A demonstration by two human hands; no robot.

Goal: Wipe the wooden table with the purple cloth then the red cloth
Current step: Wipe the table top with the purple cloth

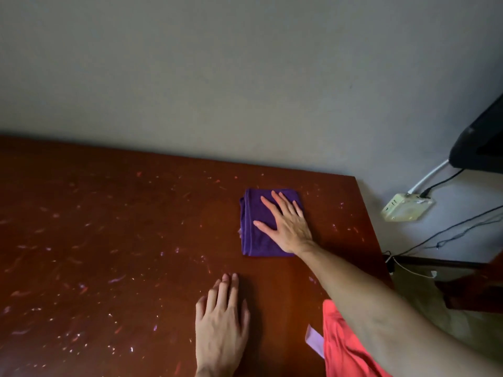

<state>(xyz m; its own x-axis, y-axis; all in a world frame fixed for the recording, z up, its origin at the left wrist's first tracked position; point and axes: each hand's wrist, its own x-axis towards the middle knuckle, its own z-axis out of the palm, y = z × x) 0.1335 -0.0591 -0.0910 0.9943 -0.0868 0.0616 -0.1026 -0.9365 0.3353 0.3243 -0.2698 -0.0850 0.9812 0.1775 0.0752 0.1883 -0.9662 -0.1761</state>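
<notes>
**Right hand pressing the folded purple cloth near the far right corner of the table**

The wooden table (pixel 114 240) stands with its far edge against a plain wall (pixel 217 77); its dark reddish-brown surface is flecked with many small pale and reddish scraps. The purple cloth (pixel 257 235), folded into a rough rectangle, lies flat on the surface near the far right corner, a little in from both the far edge and the right edge. The right hand (pixel 285 224) rests palm-down on the right half of this cloth, its fingers straight and spread, pointing toward the far edge, the thumb splayed to the left; nothing is gripped. The right forearm reaches in from the near right corner. The left hand (pixel 221 325) lies flat on bare wood close to the near edge, well apart from the purple cloth, its fingers straight and held close together, holding nothing. The red cloth (pixel 343 346) lies at the near right corner, partly beneath the right forearm and just to the right of the left hand; a pale lilac tag (pixel 314 340) shows at its left edge. Beyond the right edge, a cream-coloured wall box (pixel 405 208) with cables (pixel 441 235) is fixed low on the wall, and a dark object (pixel 479 142) enters from the right.
</notes>
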